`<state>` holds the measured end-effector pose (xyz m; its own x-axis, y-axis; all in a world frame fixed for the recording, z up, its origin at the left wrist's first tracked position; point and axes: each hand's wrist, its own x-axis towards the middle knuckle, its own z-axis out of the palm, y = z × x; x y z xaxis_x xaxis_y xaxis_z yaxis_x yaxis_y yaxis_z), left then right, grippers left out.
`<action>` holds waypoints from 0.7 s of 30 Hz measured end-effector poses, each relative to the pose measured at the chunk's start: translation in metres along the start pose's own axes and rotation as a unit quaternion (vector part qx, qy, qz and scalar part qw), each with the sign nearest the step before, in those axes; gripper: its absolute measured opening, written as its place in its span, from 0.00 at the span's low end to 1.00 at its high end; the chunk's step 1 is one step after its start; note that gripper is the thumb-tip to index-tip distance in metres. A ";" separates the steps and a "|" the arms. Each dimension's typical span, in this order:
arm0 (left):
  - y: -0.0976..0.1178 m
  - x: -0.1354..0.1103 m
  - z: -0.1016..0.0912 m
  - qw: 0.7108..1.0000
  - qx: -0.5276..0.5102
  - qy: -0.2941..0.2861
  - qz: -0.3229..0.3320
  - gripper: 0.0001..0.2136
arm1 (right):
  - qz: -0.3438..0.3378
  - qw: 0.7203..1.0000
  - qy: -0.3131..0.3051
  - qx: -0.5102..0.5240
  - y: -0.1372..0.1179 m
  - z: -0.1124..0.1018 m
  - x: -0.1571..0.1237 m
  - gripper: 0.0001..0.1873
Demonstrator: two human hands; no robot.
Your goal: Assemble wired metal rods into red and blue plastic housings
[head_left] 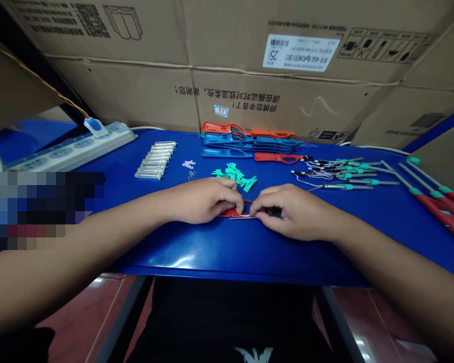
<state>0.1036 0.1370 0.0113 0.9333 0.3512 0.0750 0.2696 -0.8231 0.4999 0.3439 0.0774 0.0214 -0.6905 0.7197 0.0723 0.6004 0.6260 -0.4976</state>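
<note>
My left hand (204, 199) and my right hand (293, 210) rest on the blue table (212, 247), fingertips meeting in the middle. Both are closed in a pinch on a small red plastic piece (237, 212) with a thin metal wire along it. Most of the piece is hidden under my fingers. Just behind my hands lies a heap of small green plastic parts (235, 175).
A stack of red and blue plastic handles (245, 141) lies at the back. Clear tubes (156, 159) sit in a row at left, beside a white power strip (68, 148). Wired metal rods with green collars (344, 174) and red-handled assembled tools (439, 201) lie at right. Cardboard boxes (249, 65) stand behind the table.
</note>
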 end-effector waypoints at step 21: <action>0.005 -0.005 -0.003 0.997 0.058 -0.002 0.052 0.12 | 0.028 0.988 -0.053 -0.143 -0.012 0.000 -0.007 0.11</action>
<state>0.0993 0.1330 0.0163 0.9584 0.2601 0.1177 0.1971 -0.9010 0.3864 0.3414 0.0643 0.0266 -0.6823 0.7296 -0.0475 0.7178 0.6561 -0.2327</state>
